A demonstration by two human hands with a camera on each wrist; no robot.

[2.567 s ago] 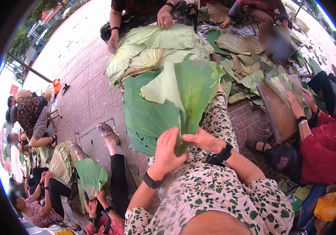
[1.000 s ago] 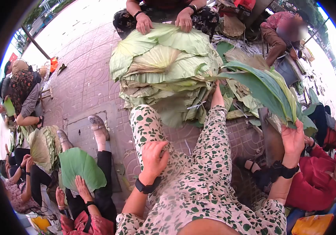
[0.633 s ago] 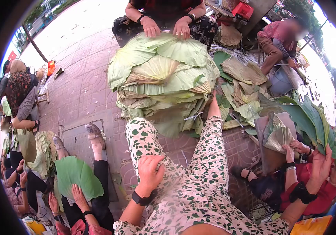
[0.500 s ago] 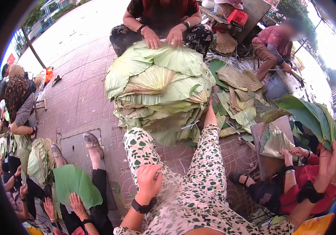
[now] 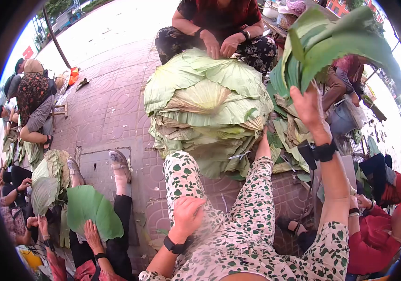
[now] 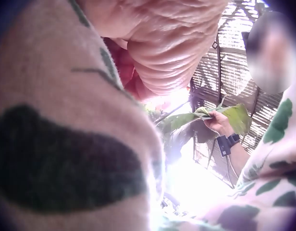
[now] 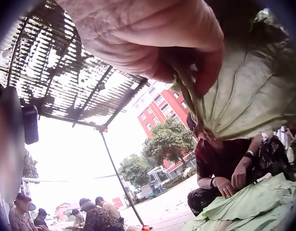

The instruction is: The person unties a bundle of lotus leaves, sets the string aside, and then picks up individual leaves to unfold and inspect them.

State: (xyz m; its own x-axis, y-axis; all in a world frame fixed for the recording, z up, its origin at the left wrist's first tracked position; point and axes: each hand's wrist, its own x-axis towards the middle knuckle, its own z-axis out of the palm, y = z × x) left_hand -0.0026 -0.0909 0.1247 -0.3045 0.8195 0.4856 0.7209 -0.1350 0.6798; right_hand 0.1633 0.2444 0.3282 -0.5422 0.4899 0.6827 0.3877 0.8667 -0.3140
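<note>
My right hand (image 5: 310,107) is raised at the right, gripping a bunch of folded green lotus leaves (image 5: 322,49) by the stem end. In the right wrist view the thumb and fingers curl around the gathered base of a veined leaf (image 7: 253,91). My left hand (image 5: 188,215) rests on my patterned trousers, fingers loosely curled and holding nothing. The left wrist view shows its palm (image 6: 172,38) close up, with the raised leaves behind. In front of my knees stands a thick tied stack of pale lotus leaves (image 5: 205,100).
A person (image 5: 221,28) sits behind the stack, hands on its top. Seated at lower left, another person holds a green leaf (image 5: 93,210). Someone in red (image 5: 373,239) sits close by my right arm. Loose leaves (image 5: 289,140) and a bucket (image 5: 343,119) lie to the right.
Both hands held the lotus leaves over my lap at first. The left let go and came down on my thigh. The right carried the leaves out right, then swung them up and forward.
</note>
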